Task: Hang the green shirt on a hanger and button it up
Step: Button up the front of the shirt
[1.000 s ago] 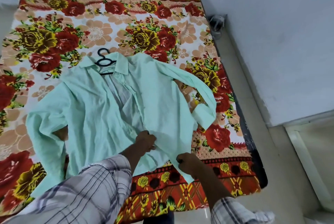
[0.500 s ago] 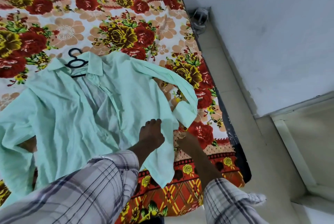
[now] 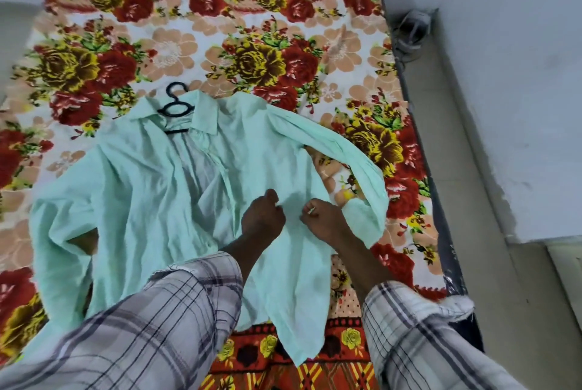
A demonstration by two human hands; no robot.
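Note:
A pale green shirt lies spread front-up on a flowered bedspread. A black hanger sits inside its collar, the hook sticking out past the collar. The front is open at the chest. My left hand has its fingers curled on the shirt's front edge at mid-length. My right hand pinches the right front panel just beside it. The two hands are a short gap apart. The right sleeve loops outward with its cuff next to my right hand.
The flowered bedspread covers a low mattress whose right edge runs along a pale floor and white wall. A small grey object with cables lies in the far corner by the wall. My plaid sleeves fill the foreground.
Both hands have moved up the shirt front from the hem region. My right hand has come from the bedspread beside the shirt onto the right panel, close to my left hand.

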